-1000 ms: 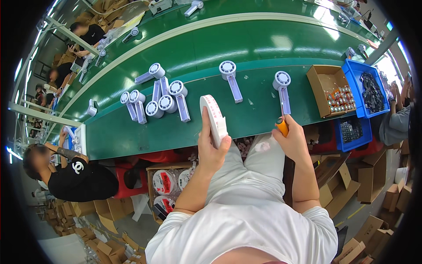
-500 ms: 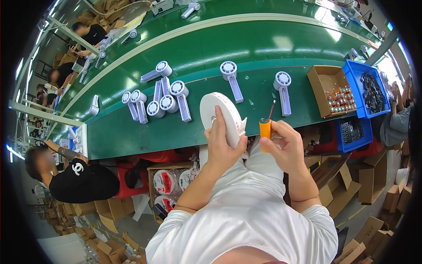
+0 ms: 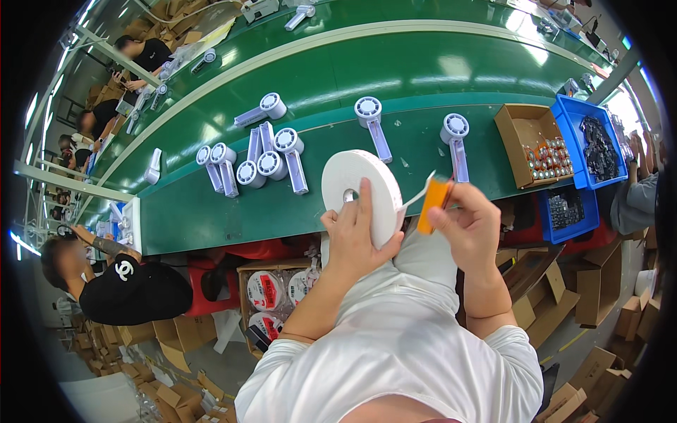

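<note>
A large white roll of tape point(image 3: 377, 180) is held up over my lap, its face turned toward me. My left hand point(image 3: 356, 236) grips it, fingers across the face near the core hole and thumb at the rim. To its right, my right hand point(image 3: 471, 224) pinches an orange cylindrical battery point(image 3: 432, 206) between thumb and fingers. A short white strip point(image 3: 422, 192) runs from the roll's edge to the battery. The battery's wire lead is mostly hidden behind my fingers.
Several pale lavender handheld fans point(image 3: 369, 109) lie on the green bench point(image 3: 204, 229). At the right stand a cardboard box point(image 3: 513, 134) of batteries and a blue bin point(image 3: 575, 120) of dark parts, with another blue bin point(image 3: 546, 229) below. A co-worker point(image 3: 134, 289) sits at the left.
The battery has tilted, its top leaning right, and a white strip now stretches between it and the roll. My left hand has turned the roll's face more toward me.
</note>
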The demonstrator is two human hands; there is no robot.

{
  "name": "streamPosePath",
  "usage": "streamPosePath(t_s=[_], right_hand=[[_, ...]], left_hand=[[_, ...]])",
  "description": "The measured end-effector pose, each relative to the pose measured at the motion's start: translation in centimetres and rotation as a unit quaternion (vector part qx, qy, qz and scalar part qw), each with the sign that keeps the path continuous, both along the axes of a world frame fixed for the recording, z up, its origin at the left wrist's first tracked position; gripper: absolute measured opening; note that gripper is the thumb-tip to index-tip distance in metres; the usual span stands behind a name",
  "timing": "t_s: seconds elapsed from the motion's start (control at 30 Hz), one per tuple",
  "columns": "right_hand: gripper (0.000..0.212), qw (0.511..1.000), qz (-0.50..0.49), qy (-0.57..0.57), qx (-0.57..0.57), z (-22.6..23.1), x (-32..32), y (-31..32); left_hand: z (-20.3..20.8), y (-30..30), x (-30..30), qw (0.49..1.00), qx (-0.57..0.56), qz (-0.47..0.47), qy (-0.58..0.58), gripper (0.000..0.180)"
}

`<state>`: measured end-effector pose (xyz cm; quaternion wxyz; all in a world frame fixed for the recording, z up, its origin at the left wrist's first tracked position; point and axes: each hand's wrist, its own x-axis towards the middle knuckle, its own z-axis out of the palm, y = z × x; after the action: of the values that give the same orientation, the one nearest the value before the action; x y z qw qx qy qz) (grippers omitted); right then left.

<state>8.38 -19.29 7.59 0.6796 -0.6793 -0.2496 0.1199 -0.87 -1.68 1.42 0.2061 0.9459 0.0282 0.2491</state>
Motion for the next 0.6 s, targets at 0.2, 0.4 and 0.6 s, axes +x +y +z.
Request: streamPosePath(t_s=[0.2, 0.4, 0.6], right_hand=[[0.041, 0.974, -0.115, 0.027, 0.191, -2.6, 1.8, 1.5], [0.043, 0.957, -0.148, 0.006, 0.249, -5.0, -0.6, 3.9], [0.028, 0.896, -0.258, 0.039, 0.360, -5.9, 3.8, 2.4]], left_hand=[[-0.2, -1.8, -0.6, 0.997, 0.016, -0.068, -0.044, 0.092], [0.5, -2.7, -0.7, 0.997, 0.008, -0.052, -0.052, 0.094], [0.2, -2.3, -1.8, 0.999, 0.018, -0.048, 0.005, 0.092]])
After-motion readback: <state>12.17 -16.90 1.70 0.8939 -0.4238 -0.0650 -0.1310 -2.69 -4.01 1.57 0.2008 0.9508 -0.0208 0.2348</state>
